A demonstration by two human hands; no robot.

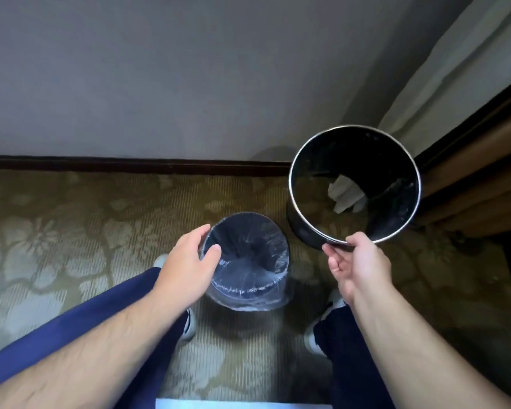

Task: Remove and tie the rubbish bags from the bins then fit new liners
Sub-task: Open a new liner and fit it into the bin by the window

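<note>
Two round black bins are on the patterned carpet. The near bin (248,284) stands between my feet and has a clear plastic liner (273,286) folded over its rim. My left hand (188,261) rests on its left rim, thumb over the inside edge. The second bin (313,228), metal-rimmed and without a liner, is tilted toward me at the right. My right hand (354,264) grips its near rim. White crumpled paper (347,193) lies inside it.
A grey wall with a dark skirting board (130,164) runs behind the bins. A pale curtain (455,69) and dark wooden furniture (484,178) stand at the right. A white strip (242,404) shows at the bottom edge.
</note>
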